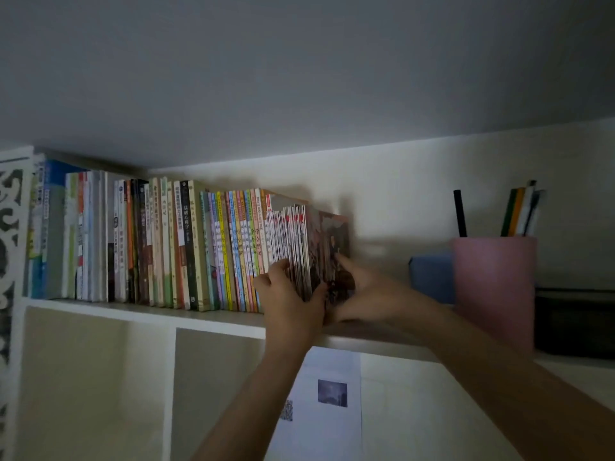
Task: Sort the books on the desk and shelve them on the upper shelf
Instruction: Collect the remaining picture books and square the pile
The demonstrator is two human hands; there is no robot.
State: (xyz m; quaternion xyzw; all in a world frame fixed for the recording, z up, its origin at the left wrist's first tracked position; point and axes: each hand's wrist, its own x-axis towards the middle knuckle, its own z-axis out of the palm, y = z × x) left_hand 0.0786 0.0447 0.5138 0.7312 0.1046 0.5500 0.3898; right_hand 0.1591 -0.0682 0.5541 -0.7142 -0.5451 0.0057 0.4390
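A long row of upright books (159, 241) fills the left part of the white upper shelf (139, 312). At the row's right end stands a bundle of thin red-and-white booklets (289, 241) with a dark picture cover facing right. My left hand (289, 297) grips the bundle's lower front edge, fingers curled round the spines. From the right side my right hand (356, 291) holds the cover, thumb on its face. The bundle's base is hidden behind my hands.
To the right on the same shelf stand a blue box (432, 277), a pink pen holder (496, 287) with several pens, and a dark box (575, 321). A sheet of paper (329, 400) hangs below the shelf. Cubbies open below left.
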